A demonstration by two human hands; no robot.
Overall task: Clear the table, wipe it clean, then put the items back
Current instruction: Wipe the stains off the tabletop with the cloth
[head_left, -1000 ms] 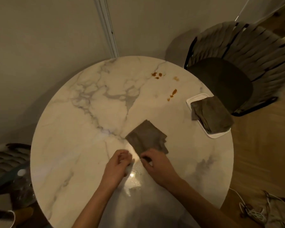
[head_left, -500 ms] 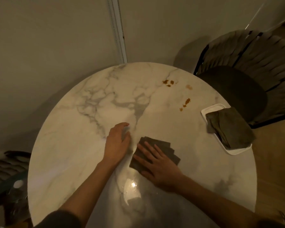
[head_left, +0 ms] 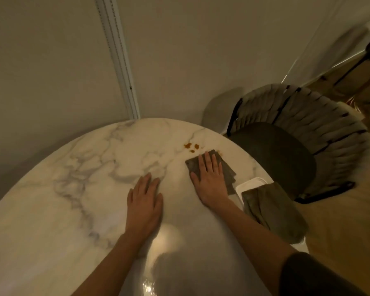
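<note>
Cloth (head_left: 228,170), folded & grey, is lying on marble surface (head_left: 73,189) just beside orange stains (head_left: 191,146); R hand (head_left: 210,180) is pressing it w/ straight fingers, L hand (head_left: 144,201) is resting flat nearby, palm down.

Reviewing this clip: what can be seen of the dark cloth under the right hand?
The cloth is grey-brown, soft-looking fabric, folded into a flat rectangle, layered edges stepping out on its right. It lies flat on the marble table near the far right edge, just short of the orange stains. The right hand presses its middle with straight fingers. Its near corner comes close to the white tray; whether they touch is unclear.
</note>
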